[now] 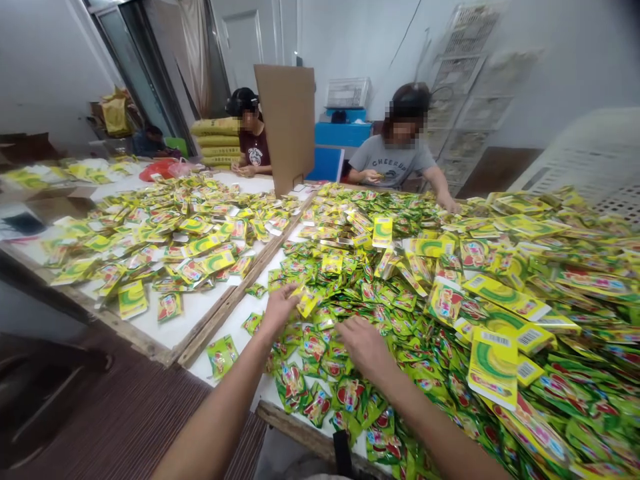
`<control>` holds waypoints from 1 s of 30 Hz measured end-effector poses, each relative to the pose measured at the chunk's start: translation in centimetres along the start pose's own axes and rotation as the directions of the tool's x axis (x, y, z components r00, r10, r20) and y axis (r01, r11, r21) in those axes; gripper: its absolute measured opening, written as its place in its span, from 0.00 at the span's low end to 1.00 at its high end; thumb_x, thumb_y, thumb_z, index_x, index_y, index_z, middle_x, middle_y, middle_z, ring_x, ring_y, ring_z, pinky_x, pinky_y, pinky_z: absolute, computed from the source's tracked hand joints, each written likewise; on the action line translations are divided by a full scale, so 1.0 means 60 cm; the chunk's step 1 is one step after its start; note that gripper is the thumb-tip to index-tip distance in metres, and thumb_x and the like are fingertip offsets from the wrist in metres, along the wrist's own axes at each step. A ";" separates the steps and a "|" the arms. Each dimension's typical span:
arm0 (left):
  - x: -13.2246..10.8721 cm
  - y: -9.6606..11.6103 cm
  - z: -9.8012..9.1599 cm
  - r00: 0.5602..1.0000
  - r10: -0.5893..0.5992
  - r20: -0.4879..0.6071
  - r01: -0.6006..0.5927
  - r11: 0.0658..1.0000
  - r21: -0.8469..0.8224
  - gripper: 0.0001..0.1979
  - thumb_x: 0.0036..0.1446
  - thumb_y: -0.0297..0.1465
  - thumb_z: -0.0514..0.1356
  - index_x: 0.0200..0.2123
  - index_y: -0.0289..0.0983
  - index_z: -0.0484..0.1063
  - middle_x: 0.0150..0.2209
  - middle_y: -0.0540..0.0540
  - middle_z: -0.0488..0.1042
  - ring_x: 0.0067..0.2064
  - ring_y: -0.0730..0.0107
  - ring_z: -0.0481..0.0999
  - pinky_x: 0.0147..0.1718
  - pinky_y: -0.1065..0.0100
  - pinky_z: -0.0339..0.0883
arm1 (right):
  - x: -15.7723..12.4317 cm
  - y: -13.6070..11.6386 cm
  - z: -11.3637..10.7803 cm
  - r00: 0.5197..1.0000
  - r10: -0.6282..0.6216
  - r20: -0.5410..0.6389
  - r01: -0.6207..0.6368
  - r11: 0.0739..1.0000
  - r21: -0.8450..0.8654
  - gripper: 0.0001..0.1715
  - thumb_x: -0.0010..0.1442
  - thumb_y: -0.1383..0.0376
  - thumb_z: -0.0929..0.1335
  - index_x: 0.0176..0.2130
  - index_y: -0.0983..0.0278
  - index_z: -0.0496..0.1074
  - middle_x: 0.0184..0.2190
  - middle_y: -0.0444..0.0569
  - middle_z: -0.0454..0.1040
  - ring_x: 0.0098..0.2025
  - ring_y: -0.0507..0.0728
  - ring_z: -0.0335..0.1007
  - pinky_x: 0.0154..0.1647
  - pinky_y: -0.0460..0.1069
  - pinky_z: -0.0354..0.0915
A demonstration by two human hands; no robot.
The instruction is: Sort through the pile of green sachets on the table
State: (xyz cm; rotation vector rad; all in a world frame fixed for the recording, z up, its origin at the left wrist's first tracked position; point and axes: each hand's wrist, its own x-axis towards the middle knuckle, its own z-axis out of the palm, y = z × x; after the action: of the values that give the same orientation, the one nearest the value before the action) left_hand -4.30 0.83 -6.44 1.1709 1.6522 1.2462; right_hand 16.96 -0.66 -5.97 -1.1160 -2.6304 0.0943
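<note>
My left hand (281, 308) pinches a small yellow cardboard box (309, 301) between thumb and fingers, above the heap. To its right, my right hand (367, 347) is bent low over the pile, fingers together, with a shiny green sachet (325, 319) at the fingertips; its far fingers are partly hidden. Loose green sachets with red fruit prints (350, 393) lie under and in front of both hands. Larger yellow boxes (493, 367) with green swirls and barcodes rest on the heap at right.
A wooden strip (250, 283) divides the white tabletop (200, 360). Left of it spreads a pile of yellow boxes (200, 243). A tall cardboard sheet (286, 127) stands at the back. Two co-workers sit across the table; another person is far left. A white perforated crate (590, 160) stands right.
</note>
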 end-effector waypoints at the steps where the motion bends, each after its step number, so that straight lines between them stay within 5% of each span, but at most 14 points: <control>1: -0.015 0.002 0.013 1.000 -0.014 0.020 0.015 0.999 -0.049 0.19 0.50 0.35 0.59 0.45 0.32 0.70 0.38 0.41 0.78 0.36 0.64 0.76 0.34 0.67 0.68 | -0.011 0.012 -0.007 0.994 0.073 -0.083 -0.067 0.995 0.072 0.13 0.60 0.71 0.60 0.39 0.65 0.72 0.33 0.54 0.74 0.37 0.60 0.67 0.37 0.51 0.60; 3: -0.048 0.009 0.044 0.996 -0.050 0.079 0.063 0.982 -0.179 0.21 0.47 0.35 0.61 0.44 0.32 0.70 0.36 0.42 0.78 0.31 0.68 0.76 0.30 0.69 0.68 | -0.029 0.032 -0.025 0.934 0.290 -0.210 -0.222 0.929 0.295 0.14 0.62 0.67 0.59 0.41 0.64 0.71 0.31 0.52 0.74 0.34 0.59 0.68 0.34 0.50 0.61; 6: -0.093 0.027 0.090 0.974 -0.119 0.192 0.195 0.872 -0.449 0.21 0.36 0.33 0.68 0.37 0.33 0.70 0.31 0.45 0.78 0.28 0.71 0.75 0.29 0.71 0.68 | -0.053 0.044 -0.057 0.777 0.611 -0.149 -0.392 0.656 0.646 0.17 0.57 0.54 0.65 0.40 0.64 0.71 0.21 0.44 0.69 0.22 0.55 0.63 0.24 0.48 0.60; 9: -0.122 0.043 0.124 0.957 -0.139 0.256 0.260 0.805 -0.534 0.19 0.30 0.31 0.71 0.29 0.34 0.69 0.25 0.50 0.76 0.25 0.73 0.74 0.27 0.72 0.66 | -0.076 0.040 -0.074 0.695 0.719 0.001 -0.403 0.388 0.829 0.23 0.48 0.49 0.69 0.36 0.65 0.70 0.17 0.39 0.62 0.17 0.50 0.55 0.17 0.45 0.54; 12: -0.138 0.050 0.149 0.937 -0.148 0.316 0.285 0.845 -0.452 0.18 0.31 0.32 0.70 0.28 0.34 0.70 0.21 0.52 0.73 0.21 0.75 0.71 0.21 0.75 0.62 | -0.098 0.033 -0.073 0.693 0.715 0.091 -0.380 0.255 0.889 0.25 0.46 0.50 0.71 0.37 0.65 0.69 0.18 0.38 0.62 0.18 0.49 0.55 0.17 0.44 0.54; 16: -0.152 0.055 0.173 0.885 -0.208 0.417 0.389 0.822 -0.415 0.17 0.32 0.35 0.70 0.27 0.34 0.71 0.16 0.54 0.70 0.16 0.78 0.65 0.16 0.76 0.55 | -0.123 0.034 -0.066 0.717 0.694 0.065 -0.335 0.261 0.905 0.23 0.44 0.54 0.73 0.36 0.64 0.67 0.24 0.42 0.67 0.27 0.52 0.64 0.28 0.47 0.63; 19: -0.159 0.058 0.185 0.860 -0.202 0.469 0.419 0.805 -0.421 0.16 0.35 0.37 0.69 0.26 0.33 0.73 0.17 0.53 0.69 0.17 0.79 0.65 0.18 0.76 0.56 | -0.137 0.038 -0.067 0.656 0.755 0.024 -0.371 0.295 0.880 0.22 0.42 0.54 0.73 0.32 0.64 0.66 0.24 0.42 0.65 0.29 0.53 0.64 0.31 0.48 0.63; 23: -0.165 0.063 0.197 0.871 -0.174 0.459 0.363 0.857 -0.365 0.17 0.39 0.41 0.67 0.26 0.32 0.74 0.20 0.51 0.70 0.19 0.79 0.64 0.19 0.75 0.57 | -0.150 0.035 -0.074 0.623 0.780 0.056 -0.383 0.242 0.891 0.22 0.44 0.52 0.71 0.32 0.64 0.65 0.23 0.42 0.65 0.26 0.53 0.63 0.28 0.47 0.63; 30: -0.176 0.083 0.216 0.837 -0.063 0.544 0.281 0.902 -0.327 0.18 0.37 0.39 0.69 0.30 0.33 0.74 0.22 0.52 0.72 0.23 0.78 0.65 0.23 0.76 0.56 | -0.172 0.032 -0.073 0.601 0.798 -0.039 -0.437 0.370 0.820 0.17 0.49 0.55 0.68 0.34 0.65 0.67 0.25 0.44 0.68 0.27 0.54 0.64 0.29 0.48 0.63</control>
State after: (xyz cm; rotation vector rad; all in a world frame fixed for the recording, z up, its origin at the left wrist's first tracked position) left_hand 12.06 -4.98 -4.46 0.9632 1.0126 0.9676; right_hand 26.33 -6.88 -4.50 -1.5049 -1.3103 0.8982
